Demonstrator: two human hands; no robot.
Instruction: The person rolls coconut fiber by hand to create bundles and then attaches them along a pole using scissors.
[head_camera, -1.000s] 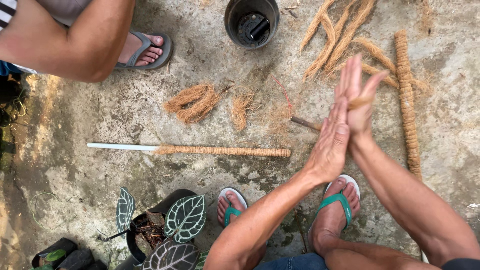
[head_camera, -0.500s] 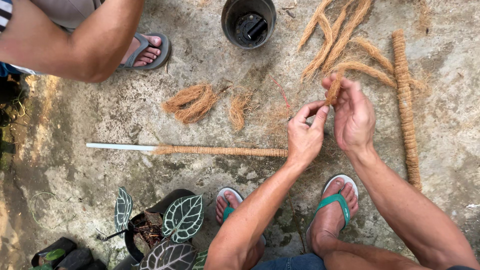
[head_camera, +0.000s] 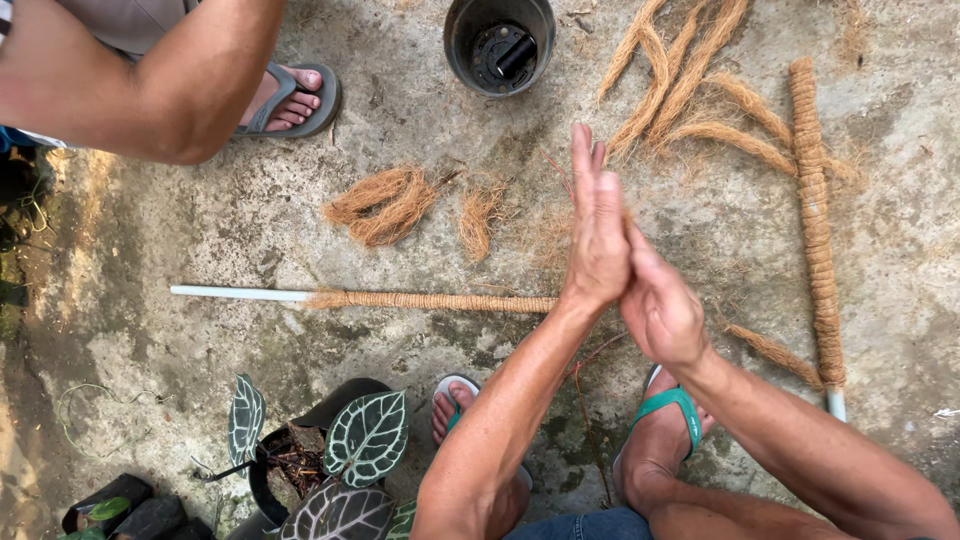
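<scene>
My left hand and my right hand are pressed palm to palm, fingers straight. They hover over the concrete ground, just right of a white pipe that is partly wound with brown coir rope. The coir strand held between the palms is almost wholly hidden. A second pipe, fully wrapped in coir, lies upright in the picture at the right. Loose coir bundles lie left of my hands, and long twisted strands lie beyond them.
A black plastic pot stands at the top. Another person's arm and sandalled foot are at the upper left. A potted plant with dark veined leaves sits by my feet in green flip-flops. A short coir strand lies to the right.
Half a second ago my fingers pinched a coir strand between both hands. Now the palms are flat together over it, the left hand slid forward along the right.
</scene>
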